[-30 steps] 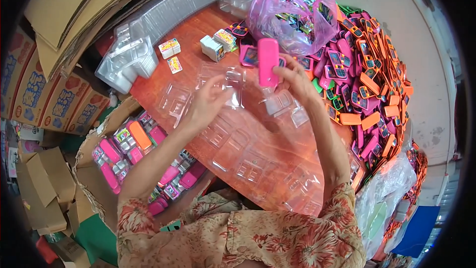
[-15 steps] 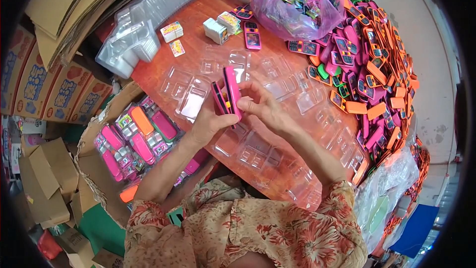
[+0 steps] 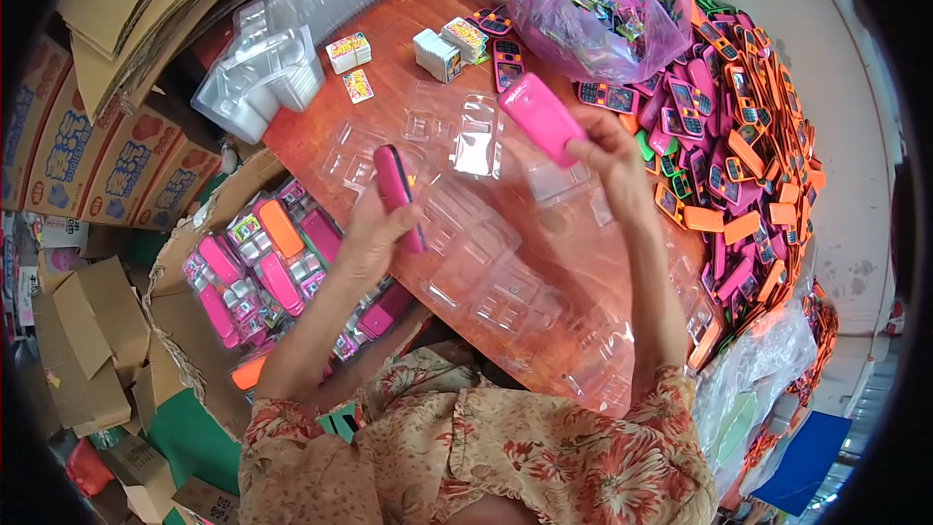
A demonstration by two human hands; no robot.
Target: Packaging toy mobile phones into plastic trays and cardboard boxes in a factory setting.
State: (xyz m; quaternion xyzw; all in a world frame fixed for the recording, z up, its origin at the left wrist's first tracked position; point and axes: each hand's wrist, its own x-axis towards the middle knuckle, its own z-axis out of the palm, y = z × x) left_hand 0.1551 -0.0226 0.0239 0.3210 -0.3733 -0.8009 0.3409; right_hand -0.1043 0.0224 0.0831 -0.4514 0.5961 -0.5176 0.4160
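Grip left: left hand [image 3: 374,238] pinches a pink toy phone [image 3: 396,192] edge-on, thumb and fingers pressed on its sides, phone upright at 9 o'clock from table centre.
Grip right: right hand [image 3: 612,160] closes fingertips on a pink phone shell [image 3: 540,119], smooth rounded back up, tilted, raised over the table at 12 o'clock.
Surface: reddish-brown wooden table [image 3: 389,122], worn, covered with clear plastic blister trays [image 3: 486,262], thin, glossy, with moulded pockets.
At 2 o'clock: heap of toy phones [image 3: 724,156], pink, orange, some green, hard plastic.
At 12 o'clock: translucent purple bag [image 3: 603,10], crinkled, full of phones.
At 8 o'clock: cardboard box [image 3: 180,262] with packed pink and orange phones.
At 10 o'clock: stacked clear trays [image 3: 258,78]; printed cartons [image 3: 107,160] beyond.
Room: pale floor [image 3: 826,68], flattened cardboard [image 3: 126,0].
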